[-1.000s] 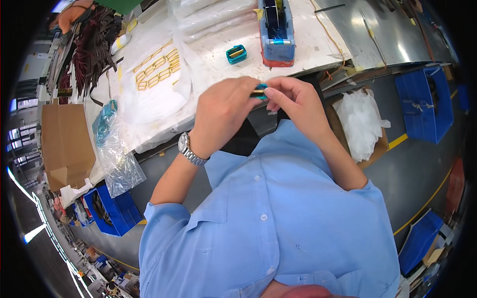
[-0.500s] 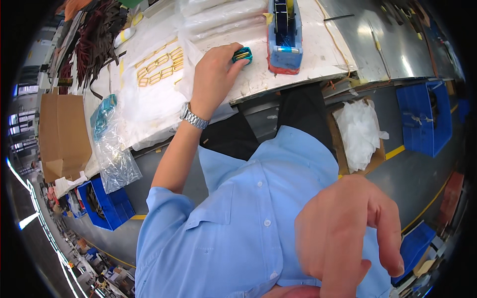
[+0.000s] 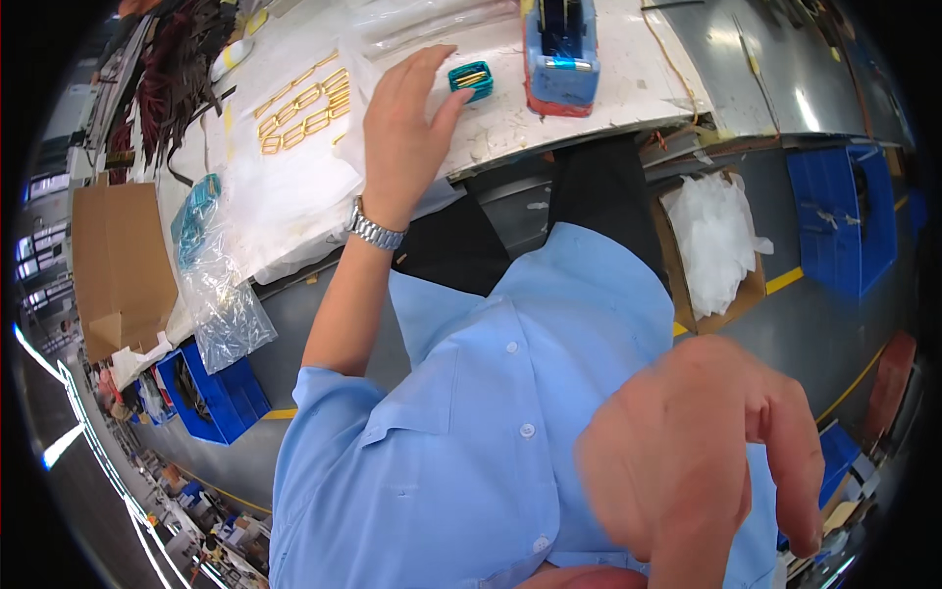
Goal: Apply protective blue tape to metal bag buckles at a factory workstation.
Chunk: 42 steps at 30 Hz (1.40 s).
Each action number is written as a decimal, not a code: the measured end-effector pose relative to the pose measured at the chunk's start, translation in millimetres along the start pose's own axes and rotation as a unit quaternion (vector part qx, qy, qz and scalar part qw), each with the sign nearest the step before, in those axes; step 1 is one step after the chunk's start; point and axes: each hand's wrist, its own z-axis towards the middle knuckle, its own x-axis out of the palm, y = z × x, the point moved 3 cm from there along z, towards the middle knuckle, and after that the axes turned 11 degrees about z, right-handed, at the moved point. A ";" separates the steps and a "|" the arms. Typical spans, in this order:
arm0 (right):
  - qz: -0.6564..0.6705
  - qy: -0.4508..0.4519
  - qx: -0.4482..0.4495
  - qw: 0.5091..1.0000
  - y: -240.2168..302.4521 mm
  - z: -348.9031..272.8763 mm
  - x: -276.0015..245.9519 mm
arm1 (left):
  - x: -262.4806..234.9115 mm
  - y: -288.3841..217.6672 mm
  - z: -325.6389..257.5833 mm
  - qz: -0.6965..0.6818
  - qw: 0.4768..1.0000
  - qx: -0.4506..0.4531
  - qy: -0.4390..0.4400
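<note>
My left hand (image 3: 404,137), with a metal watch on the wrist, lies over the white table top (image 3: 628,93) with its fingers spread and nothing in it. Its thumb tip is right beside a small teal holder (image 3: 472,79) with gold pieces in it, which rests on the table. A blue tape dispenser (image 3: 561,47) stands just right of the holder. Rows of gold clips (image 3: 302,103) lie to the left of the hand. My right hand (image 3: 706,461) is very close to the camera at the lower right, blurred, fingers apart and hanging down, holding nothing.
A clear bag with teal parts (image 3: 204,260) hangs off the table's left edge, beside flat cardboard (image 3: 118,260). Dark cables (image 3: 182,69) lie at the far left. On the floor are a carton of white bags (image 3: 714,245) and blue bins (image 3: 852,221) (image 3: 211,393).
A second ago both hands held the teal holder near my chest. My left hand carried it to the table, set it down and opened. My right hand rose toward the camera.
</note>
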 end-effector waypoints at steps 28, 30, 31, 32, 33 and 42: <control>-0.737 -0.489 -0.184 0.428 179.3 -51.4 -87.8 | -91.7 35.9 -27.3 -0.057 0.981 -0.169 -0.078; -0.698 -0.483 -0.219 0.482 152.9 -47.5 -79.4 | -77.8 15.2 -9.2 -0.046 0.992 -0.077 -0.083; -0.698 -0.486 -0.219 0.479 132.4 -51.8 -79.5 | -72.6 0.6 -0.7 -0.028 0.996 0.015 -0.088; -0.683 -0.497 -0.230 0.483 114.9 -60.6 -80.9 | -65.9 -18.2 12.5 -0.024 0.994 0.064 -0.084; -0.668 -0.506 -0.239 0.490 104.2 -70.6 -84.1 | -59.2 -36.9 25.7 -0.016 0.990 0.113 -0.082; -0.631 -0.520 -0.238 0.524 70.2 -126.4 -126.7 | -8.3 -54.9 71.2 0.040 0.979 0.195 0.046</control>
